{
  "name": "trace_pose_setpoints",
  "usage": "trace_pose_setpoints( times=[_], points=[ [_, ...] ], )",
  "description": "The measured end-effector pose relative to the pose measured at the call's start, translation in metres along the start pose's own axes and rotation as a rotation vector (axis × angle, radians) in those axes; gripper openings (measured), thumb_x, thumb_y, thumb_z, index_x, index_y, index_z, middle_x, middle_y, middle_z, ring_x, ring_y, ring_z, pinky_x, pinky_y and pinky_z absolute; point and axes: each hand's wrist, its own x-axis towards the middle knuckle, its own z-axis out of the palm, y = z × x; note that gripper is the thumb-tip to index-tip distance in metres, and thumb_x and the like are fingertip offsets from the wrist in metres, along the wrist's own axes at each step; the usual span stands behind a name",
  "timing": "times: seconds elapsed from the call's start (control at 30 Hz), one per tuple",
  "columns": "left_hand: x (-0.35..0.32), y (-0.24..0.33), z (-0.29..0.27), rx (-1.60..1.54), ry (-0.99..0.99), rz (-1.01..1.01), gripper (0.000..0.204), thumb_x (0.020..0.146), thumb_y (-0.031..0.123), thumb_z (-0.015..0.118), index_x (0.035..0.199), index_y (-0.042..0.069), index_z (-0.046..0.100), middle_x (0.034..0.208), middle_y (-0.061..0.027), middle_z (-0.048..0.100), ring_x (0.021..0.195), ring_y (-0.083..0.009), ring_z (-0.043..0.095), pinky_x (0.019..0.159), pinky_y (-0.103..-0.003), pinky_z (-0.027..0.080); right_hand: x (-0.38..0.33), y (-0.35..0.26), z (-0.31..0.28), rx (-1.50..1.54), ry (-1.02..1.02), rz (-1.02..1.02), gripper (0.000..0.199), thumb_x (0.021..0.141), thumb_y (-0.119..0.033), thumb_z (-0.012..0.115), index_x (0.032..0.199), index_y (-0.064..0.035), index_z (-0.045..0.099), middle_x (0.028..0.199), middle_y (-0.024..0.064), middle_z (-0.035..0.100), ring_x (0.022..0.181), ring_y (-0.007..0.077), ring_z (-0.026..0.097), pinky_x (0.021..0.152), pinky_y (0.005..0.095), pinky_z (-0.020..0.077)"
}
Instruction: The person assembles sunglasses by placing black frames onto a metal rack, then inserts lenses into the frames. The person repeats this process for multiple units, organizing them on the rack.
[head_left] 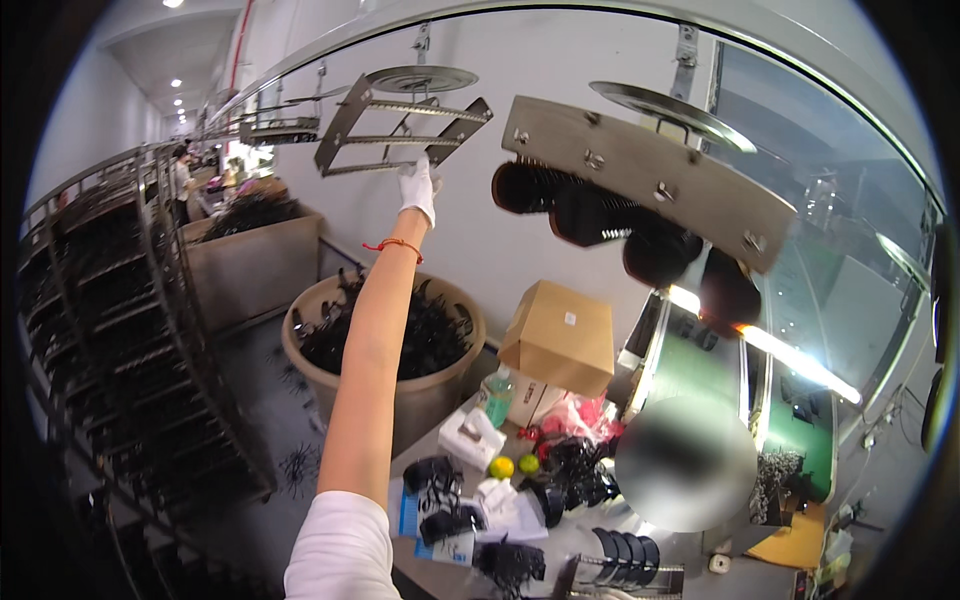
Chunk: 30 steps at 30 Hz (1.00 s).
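Note:
My left hand [417,192], in a white glove, is raised at the end of my outstretched arm. Its fingers close on the lower bar of an open metal rack [400,140], which hangs tilted below a round metal disc [422,78]. One finger points up across the bar, and the far side of the grip is hidden. To the right hangs a second metal rack [640,175] with several dark rounded pieces [660,250] along its underside. My right hand is out of view.
Below my arm stands a round tub [455,365] of black parts. A tall shelf rack [150,330] fills the left, by a bin [255,265]. The table holds a cardboard box [560,335], a tissue pack [472,440] and black pieces. Far left stands a person [182,185].

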Motion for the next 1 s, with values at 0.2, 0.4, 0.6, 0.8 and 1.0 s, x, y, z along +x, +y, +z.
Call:
trace_pose_setpoints(
  times=[0.2, 0.4, 0.6, 0.8, 1.0],
  points=[
    [0.111, 0.008, 0.027, -0.185, -0.021, 0.232, 0.039, 0.101, 0.041, 0.057, 0.121, 0.011, 0.041, 0.106, -0.01, 0.06, 0.076, -0.018, 0.063, 0.066, -0.029, 0.058, -0.007, -0.006, 0.003, -0.093, 0.075, 0.2, 0.028, 0.087, 0.002, 0.064, 0.114, -0.0035, 0.068, 0.117, 0.0165, 0.068, 0.11, 0.0318, 0.065, 0.098, 0.0377, 0.05],
    [0.098, 0.069, 0.025, -0.034, 0.05, 0.423, 0.025, 0.103, 0.027, 0.048, 0.115, 0.005, 0.049, 0.097, -0.0089, 0.064, 0.058, -0.0151, 0.059, 0.063, -0.031, 0.053, 0.013, -0.03, 0.005, -0.141, 0.084, 0.202, 0.025, 0.087, 0.001, 0.064, 0.111, -0.0034, 0.07, 0.11, 0.0158, 0.07, 0.105, 0.0303, 0.067, 0.095, 0.0361, 0.0518],
    [0.027, 0.055, -0.088, 0.335, 0.076, 0.419, 0.024, 0.095, 0.03, 0.056, 0.087, 0.008, 0.059, 0.08, 0.0019, 0.047, 0.074, -0.011, 0.041, 0.067, -0.032, 0.04, 0.023, -0.022, 0.006, -0.123, 0.109, 0.063, 0.02, 0.085, -0.001, 0.064, 0.104, -0.0017, 0.07, 0.106, 0.0164, 0.071, 0.098, 0.0309, 0.069, 0.087, 0.0388, 0.0536],
    [-0.184, 0.067, -0.222, 0.793, -0.202, 0.419, 0.041, 0.102, 0.025, 0.047, 0.13, -0.004, 0.058, 0.134, -0.0166, 0.058, 0.12, -0.0251, 0.056, 0.107, -0.039, 0.041, 0.003, 0.021, -0.016, -0.061, 0.022, -0.14, 0.03, 0.088, -0.012, 0.061, 0.117, -0.0059, 0.062, 0.119, 0.0112, 0.065, 0.1, 0.0302, 0.065, 0.083, 0.0391, 0.055],
    [-0.434, 0.031, -0.211, 1.23, -0.39, 0.225, 0.036, 0.101, 0.023, 0.055, 0.126, -0.004, 0.057, 0.119, -0.0147, 0.062, 0.104, -0.0205, 0.059, 0.089, -0.035, 0.048, -0.091, 0.019, -0.092, 0.008, 0.118, -0.405, 0.03, 0.085, -0.012, 0.061, 0.114, -0.0022, 0.062, 0.119, 0.0122, 0.06, 0.104, 0.0284, 0.064, 0.087, 0.0365, 0.0548]
  ],
)
